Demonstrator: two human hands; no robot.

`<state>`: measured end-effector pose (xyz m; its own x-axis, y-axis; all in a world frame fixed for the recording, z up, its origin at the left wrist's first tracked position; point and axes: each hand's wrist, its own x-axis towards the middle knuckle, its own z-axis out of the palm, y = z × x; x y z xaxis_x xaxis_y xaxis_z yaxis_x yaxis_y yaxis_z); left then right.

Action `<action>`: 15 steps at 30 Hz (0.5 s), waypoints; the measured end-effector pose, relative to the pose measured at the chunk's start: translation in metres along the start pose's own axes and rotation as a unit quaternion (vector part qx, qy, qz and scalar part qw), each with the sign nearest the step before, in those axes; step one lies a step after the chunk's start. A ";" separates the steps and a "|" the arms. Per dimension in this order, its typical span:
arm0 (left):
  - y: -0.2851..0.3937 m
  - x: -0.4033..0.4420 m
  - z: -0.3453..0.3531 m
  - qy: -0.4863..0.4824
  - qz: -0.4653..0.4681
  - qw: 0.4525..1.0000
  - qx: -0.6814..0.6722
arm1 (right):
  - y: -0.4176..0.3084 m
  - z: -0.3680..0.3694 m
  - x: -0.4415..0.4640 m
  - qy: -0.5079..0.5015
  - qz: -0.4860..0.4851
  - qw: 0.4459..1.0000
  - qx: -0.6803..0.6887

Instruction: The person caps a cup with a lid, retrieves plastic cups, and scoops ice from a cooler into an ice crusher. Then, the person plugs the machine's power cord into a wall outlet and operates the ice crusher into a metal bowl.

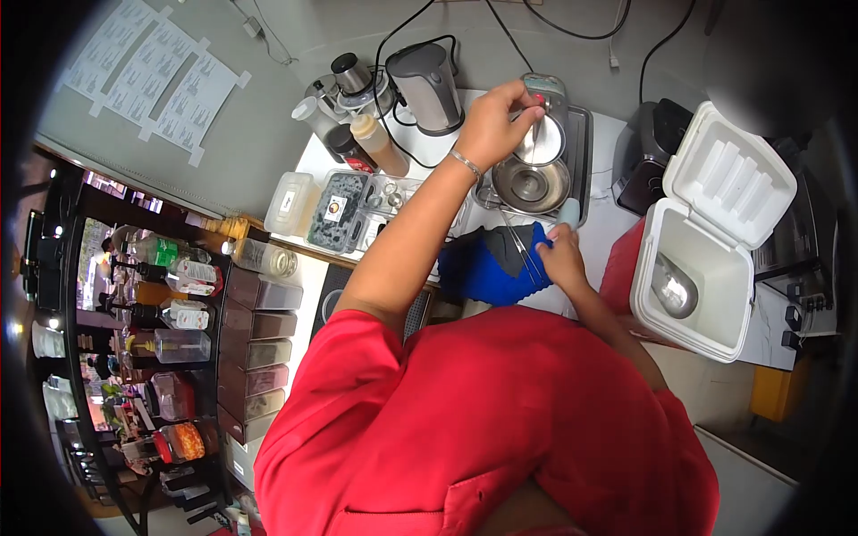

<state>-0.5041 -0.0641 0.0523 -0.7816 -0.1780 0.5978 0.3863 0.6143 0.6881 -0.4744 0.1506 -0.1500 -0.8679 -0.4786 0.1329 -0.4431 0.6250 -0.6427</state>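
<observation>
Counter: a white, grey-veined worktop [605,143] against the wall.
Far left: a food processor [359,82], a grey kettle [424,89] and a squeeze bottle [379,143] of brown contents, standing upright.
Left edge: a pale lidded tub [290,204] just beside a box of dark pieces [338,210].
Middle: a dark metal tray [581,147], with a steel bowl [557,185].
Right: a black appliance [636,165] near a red-and-white cool box [715,263], lid open.

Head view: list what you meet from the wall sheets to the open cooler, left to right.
Paper sheets, pale container, tub of dark contents, kettle, metal bowl, open cooler.
</observation>
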 end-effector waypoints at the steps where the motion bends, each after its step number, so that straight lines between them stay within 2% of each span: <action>1: 0.000 -0.002 0.001 0.000 -0.002 1.000 -0.002 | 0.008 0.009 0.005 -0.001 0.001 1.000 -0.001; 3: 0.002 -0.003 0.002 -0.003 0.010 1.000 0.027 | 0.013 0.017 0.015 0.041 0.232 0.969 -0.070; 7: 0.009 -0.001 -0.001 -0.022 0.031 0.996 0.077 | 0.020 0.013 0.017 0.010 0.256 0.961 -0.104; 10: 0.014 0.006 -0.005 -0.044 0.053 0.990 0.121 | 0.032 0.019 0.024 0.019 0.312 0.948 -0.060; 11: 0.014 0.010 -0.007 -0.064 0.063 0.988 0.123 | 0.044 0.026 0.025 0.092 0.278 0.956 -0.017; 15: 0.009 0.032 -0.012 -0.093 0.067 0.985 0.126 | 0.023 0.010 0.024 0.252 0.184 0.945 0.098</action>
<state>-0.5201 -0.0735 0.0824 -0.8177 0.0470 0.5737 0.3761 0.7982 0.4706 -0.5030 0.1472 -0.1690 -0.9737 0.1339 0.1844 -0.0837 0.5426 -0.8358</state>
